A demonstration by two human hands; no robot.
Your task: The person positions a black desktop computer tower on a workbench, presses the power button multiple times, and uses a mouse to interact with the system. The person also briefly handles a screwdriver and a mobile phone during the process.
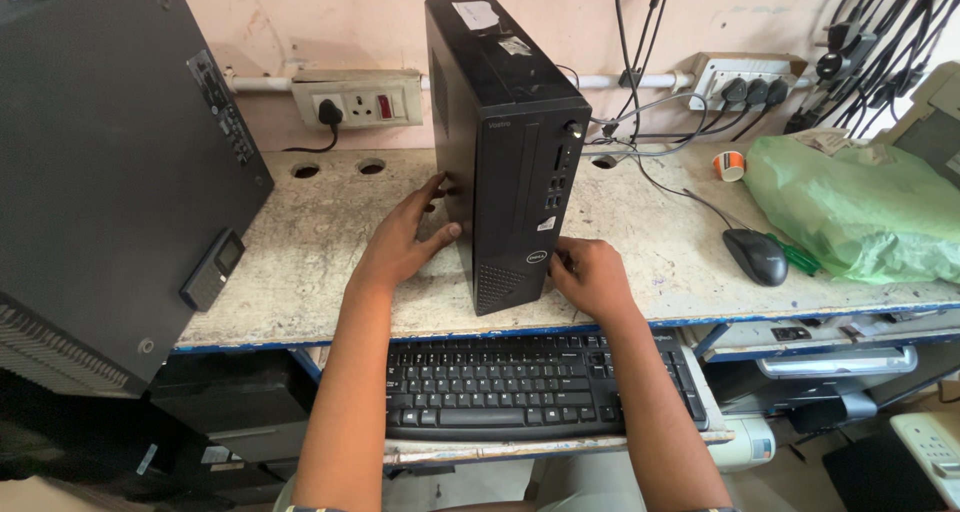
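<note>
Slim black desktop computer (510, 142) stands upright near the front edge of the worn white workbench (320, 262), with its narrow front panel turned toward the person, and both hands are on it. The case looks closed, all panels are in place, and no cable seems to be plugged in the front ports; the back side is hidden, so it cannot be told what is connected there. As a judgement, the work is at an early stage: the computer is only being set or steadied, and nothing is opened or removed yet. The left hand (405, 237) lies flat against the left side wall, low on the case, with fingers spread wide and the thumb touching the front corner. The right hand (590, 272) is curled at the lower right corner of the case, touching it; the fingertips are hidden, so a grip cannot be confirmed. So the computer sits between the two hands. A black keyboard (530, 384) rests on a tray just below the bench, and a black mouse (757, 256) lies well apart to the right, beside a green plastic bag (860, 207)
</note>
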